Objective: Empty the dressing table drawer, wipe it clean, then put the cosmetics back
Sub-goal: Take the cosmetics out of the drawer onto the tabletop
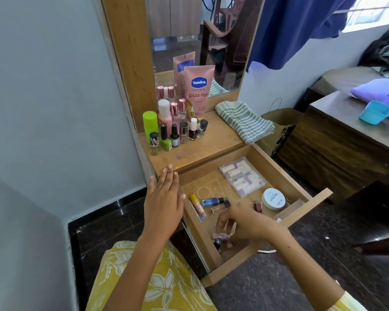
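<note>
Wooden drawer (296, 176) pulled open, half emptied. Right hand (245, 223) curled around small bottles (221, 236) at near left corner; left hand (164, 198) flat, fingers together, over left rim. Next: lift onto dresser top (211, 142).

Bright daylight from the window (373, 12) upper right; wide-angle edges bend, right hand (245, 223) perhaps motion-blurred.

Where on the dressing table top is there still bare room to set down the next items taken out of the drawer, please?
The bare wood of the table top between the nail polish bottles and the striped cloth is free, as is the front strip above the drawer. The left rear corner is crowded with bottles and the Vaseline tube; the cloth covers the right end.
</note>
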The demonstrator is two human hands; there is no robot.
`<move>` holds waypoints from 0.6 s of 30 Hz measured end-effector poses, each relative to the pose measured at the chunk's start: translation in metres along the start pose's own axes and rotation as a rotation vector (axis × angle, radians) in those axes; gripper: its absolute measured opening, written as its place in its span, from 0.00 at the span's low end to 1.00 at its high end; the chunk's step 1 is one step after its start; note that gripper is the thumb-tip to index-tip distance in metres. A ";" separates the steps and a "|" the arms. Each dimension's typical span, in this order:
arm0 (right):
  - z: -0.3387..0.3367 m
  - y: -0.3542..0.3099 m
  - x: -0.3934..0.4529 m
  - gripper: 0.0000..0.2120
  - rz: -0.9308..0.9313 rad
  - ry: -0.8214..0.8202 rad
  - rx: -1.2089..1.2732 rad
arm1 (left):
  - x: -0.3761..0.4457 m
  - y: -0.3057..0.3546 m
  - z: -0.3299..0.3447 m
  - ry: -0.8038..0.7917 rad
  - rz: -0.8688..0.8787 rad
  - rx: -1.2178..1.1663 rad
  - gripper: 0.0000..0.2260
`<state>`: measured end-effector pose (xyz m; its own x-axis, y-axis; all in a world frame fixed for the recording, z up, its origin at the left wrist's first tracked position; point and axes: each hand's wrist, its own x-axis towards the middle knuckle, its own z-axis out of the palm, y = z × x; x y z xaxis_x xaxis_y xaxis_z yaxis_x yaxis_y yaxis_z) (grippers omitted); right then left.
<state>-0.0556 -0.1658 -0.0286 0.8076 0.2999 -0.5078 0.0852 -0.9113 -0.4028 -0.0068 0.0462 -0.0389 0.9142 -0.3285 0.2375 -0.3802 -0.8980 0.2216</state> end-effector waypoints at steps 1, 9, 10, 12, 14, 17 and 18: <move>0.002 -0.003 -0.003 0.17 -0.047 -0.022 0.026 | 0.000 0.000 -0.001 -0.004 -0.003 -0.011 0.25; 0.000 -0.008 0.002 0.09 -0.103 0.124 0.056 | -0.004 0.000 -0.008 0.012 0.175 -0.249 0.22; -0.003 -0.008 0.004 0.08 -0.089 0.189 0.027 | -0.007 0.001 -0.008 0.013 0.215 -0.291 0.23; -0.015 -0.013 0.006 0.07 -0.095 0.339 0.001 | -0.013 0.003 -0.009 -0.010 0.224 -0.381 0.26; -0.029 -0.025 0.005 0.05 -0.166 0.481 0.089 | -0.016 0.005 -0.010 0.002 0.183 -0.461 0.30; -0.043 -0.048 0.007 0.04 -0.272 0.636 0.194 | -0.013 0.011 -0.011 0.100 0.077 -0.587 0.29; -0.046 -0.055 0.008 0.04 -0.299 0.675 0.196 | -0.011 0.012 -0.013 0.154 0.037 -0.638 0.26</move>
<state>-0.0270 -0.1258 0.0241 0.9532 0.2315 0.1944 0.3023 -0.7325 -0.6100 -0.0234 0.0426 -0.0269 0.8863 -0.2672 0.3782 -0.4630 -0.5215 0.7167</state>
